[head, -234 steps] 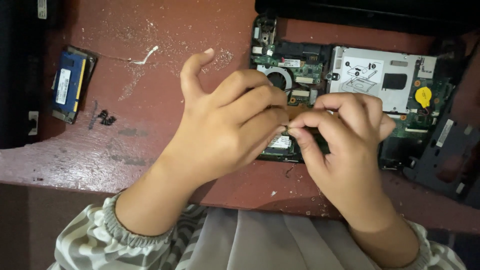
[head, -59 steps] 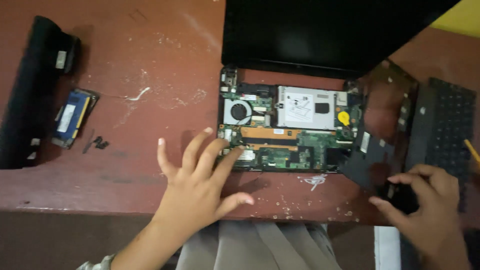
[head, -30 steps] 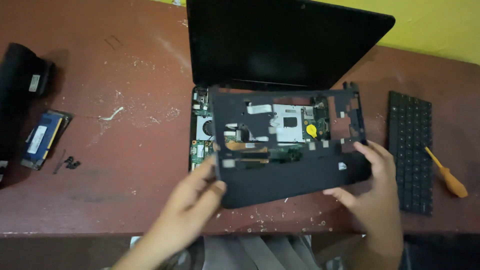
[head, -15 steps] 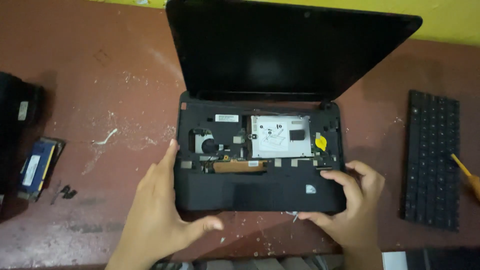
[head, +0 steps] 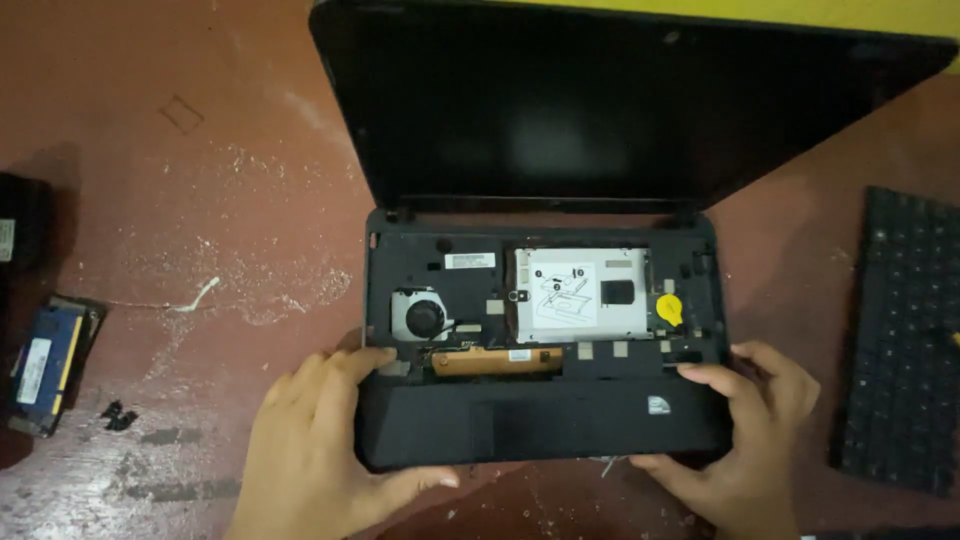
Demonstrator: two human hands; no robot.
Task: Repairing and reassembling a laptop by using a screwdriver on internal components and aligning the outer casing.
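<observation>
Palmrest cover [head: 545,425] laid lengthwise left-right over laptop base [head: 540,300], front edge toward person; gripped at ends by left hand [head: 320,450] and right hand [head: 745,440], fingers curled.

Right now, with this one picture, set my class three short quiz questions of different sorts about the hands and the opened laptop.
1. True or false: the keyboard sits in the laptop.
2. Which hand grips the palm rest cover at its left end?
3. The small screws lie: A) beside the memory module; B) on the screen.

Key: 1 false, it lies apart on the table. 2 the left hand; the right hand holds the other end. 3 A.
</observation>
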